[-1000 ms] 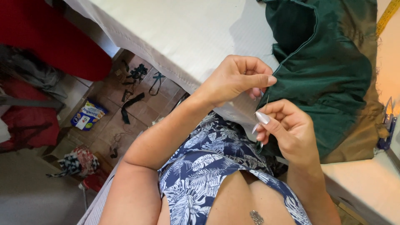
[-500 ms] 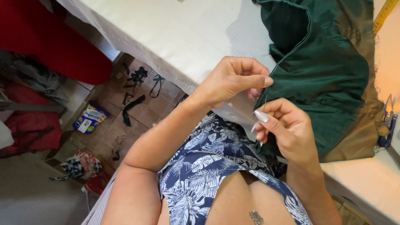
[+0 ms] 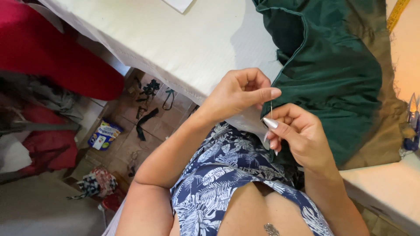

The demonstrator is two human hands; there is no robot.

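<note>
White table (image 3: 144, 39), one green garment (image 3: 332, 83), two hands (image 3: 238, 94) pinching one needle (image 3: 271, 109).

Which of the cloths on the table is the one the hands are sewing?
The dark green cloth: both hands, left hand and right hand, pinch a needle at its edge. The brown cloth beneath lies untouched.

Background clutter around the white padded worktable (image 3: 144, 39)

Red fabric mass (image 3: 52, 61) sits upper left, past the table edge. Tiled floor (image 3: 131, 144) below holds a blue-and-yellow printed packet (image 3: 104, 134), black straps and scraps (image 3: 148, 105), and a patterned cloth bundle (image 3: 97, 183). Yellow measuring tape (image 3: 397, 15) lies at the top right corner. White paper sheet (image 3: 177, 4) lies at the table's top edge. Blue-handled tool (image 3: 411, 126) at right edge, too cropped to identify. Blue-and-white leaf-print garment (image 3: 218, 183) fills the bottom centre.
</note>
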